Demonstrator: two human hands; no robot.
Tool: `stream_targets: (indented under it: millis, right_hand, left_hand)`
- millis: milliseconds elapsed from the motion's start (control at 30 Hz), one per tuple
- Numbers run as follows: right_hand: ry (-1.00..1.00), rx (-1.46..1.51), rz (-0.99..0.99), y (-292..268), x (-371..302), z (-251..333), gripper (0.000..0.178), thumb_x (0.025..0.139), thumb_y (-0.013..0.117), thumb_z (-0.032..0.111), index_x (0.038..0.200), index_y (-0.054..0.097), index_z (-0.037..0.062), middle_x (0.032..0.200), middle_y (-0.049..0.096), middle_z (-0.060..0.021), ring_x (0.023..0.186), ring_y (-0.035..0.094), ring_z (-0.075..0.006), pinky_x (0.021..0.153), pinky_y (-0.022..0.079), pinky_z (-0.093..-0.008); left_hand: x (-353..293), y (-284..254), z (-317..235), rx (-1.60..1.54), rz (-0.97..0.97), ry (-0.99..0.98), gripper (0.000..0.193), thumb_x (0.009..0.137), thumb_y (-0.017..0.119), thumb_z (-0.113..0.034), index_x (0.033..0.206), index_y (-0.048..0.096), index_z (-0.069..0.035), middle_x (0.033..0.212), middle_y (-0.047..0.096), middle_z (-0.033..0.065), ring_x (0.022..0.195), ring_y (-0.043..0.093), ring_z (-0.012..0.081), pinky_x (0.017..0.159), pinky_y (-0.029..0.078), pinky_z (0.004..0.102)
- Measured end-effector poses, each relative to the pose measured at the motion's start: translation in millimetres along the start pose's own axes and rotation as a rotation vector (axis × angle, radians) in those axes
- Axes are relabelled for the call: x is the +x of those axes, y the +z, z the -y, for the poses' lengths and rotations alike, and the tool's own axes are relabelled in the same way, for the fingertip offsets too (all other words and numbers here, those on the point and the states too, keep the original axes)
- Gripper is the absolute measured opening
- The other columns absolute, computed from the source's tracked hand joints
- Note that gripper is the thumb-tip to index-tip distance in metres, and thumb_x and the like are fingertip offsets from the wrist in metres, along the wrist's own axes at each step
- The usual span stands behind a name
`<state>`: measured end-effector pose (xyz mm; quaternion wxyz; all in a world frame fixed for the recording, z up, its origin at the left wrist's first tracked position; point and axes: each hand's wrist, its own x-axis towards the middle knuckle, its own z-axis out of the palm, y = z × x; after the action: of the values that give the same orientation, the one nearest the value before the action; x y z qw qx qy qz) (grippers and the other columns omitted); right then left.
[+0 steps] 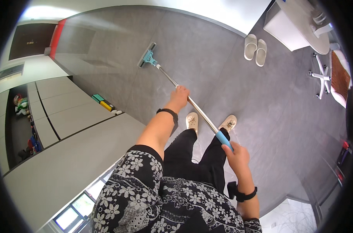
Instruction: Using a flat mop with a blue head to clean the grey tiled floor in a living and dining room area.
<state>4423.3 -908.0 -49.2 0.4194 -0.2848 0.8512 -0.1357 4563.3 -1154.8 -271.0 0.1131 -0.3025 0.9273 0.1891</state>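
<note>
A sponge mop (pixel 148 57) with a light-blue bracket and a grey head rests on the grey floor ahead and to the left. Its silver pole (pixel 203 115) slants back toward my body and ends in a light-blue grip (pixel 223 138). My left hand (pixel 180 97) is wrapped round the pole about midway along. Lower down, my right hand (pixel 237 156) is closed on the blue grip at the near end. Dark bands sit on both wrists.
Grey slippers (pixel 255 50) lie at the far right, near a white-legged swivel chair (pixel 322 76) and a white desk (pixel 291 29). Along the left runs a pale cabinet (pixel 73 105), with green and yellow boxes (pixel 102 101) at its base. My beige clogs (pixel 191 121) stand beside the pole.
</note>
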Motion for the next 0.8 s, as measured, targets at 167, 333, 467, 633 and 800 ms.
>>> stream_targets:
  millis: [167,333,467,633,800]
  right_hand:
    - [0.077,-0.027,-0.082,-71,-56,-107,0.027,0.075,0.06,0.034,0.077,0.059,0.0073,0.059,0.054,-0.0145,0.053,0.05,-0.0328,0.046,0.037,-0.0371]
    - [0.371,0.138,-0.281,-189,-146,-201,0.025,0.071,0.062,0.021,0.071,0.056,-0.0028,0.048,0.045,-0.0046,0.048,0.041,-0.0092,0.043,0.03,-0.0279]
    - [0.496,-0.01,-0.415,-268,-222,-246,0.038,0.076,0.059,0.021,0.052,0.042,-0.0034,0.045,0.033,0.0,0.046,0.031,-0.0084,0.042,0.021,-0.0306]
    - [0.668,-0.082,-0.468,-301,-243,-276,0.043,0.078,0.056,0.021,0.049,0.036,-0.0038,0.043,0.028,-0.0009,0.042,0.025,-0.0095,0.039,0.019,-0.0316]
    - [0.786,0.153,-0.43,-274,-208,-316,0.048,0.079,0.058,0.031,0.046,0.038,0.0024,0.04,0.032,0.0003,0.034,0.03,-0.0088,0.032,0.023,-0.0262]
  left_hand:
    - [0,34,-132,-0.073,0.254,0.035,0.013,0.071,0.054,-0.013,0.081,0.059,-0.007,0.091,0.052,0.0147,0.094,0.048,0.0307,0.072,0.044,0.0412]
    - [-6,56,-321,-0.275,0.277,0.31,0.017,0.07,0.056,-0.016,0.082,0.059,-0.005,0.092,0.053,0.0183,0.095,0.044,0.035,0.065,0.043,0.0501]
    - [2,21,-469,-0.275,0.566,0.494,0.025,0.07,0.056,-0.018,0.091,0.06,-0.005,0.095,0.054,0.0167,0.096,0.043,0.0343,0.069,0.043,0.0609]
    - [29,1,-519,-0.4,0.631,0.712,0.028,0.07,0.057,-0.019,0.094,0.06,-0.006,0.094,0.056,0.0129,0.099,0.045,0.0319,0.063,0.046,0.0596]
    - [52,4,-472,-0.338,0.669,0.726,0.028,0.072,0.058,-0.023,0.093,0.06,-0.005,0.096,0.056,0.0107,0.098,0.045,0.029,0.061,0.048,0.0563]
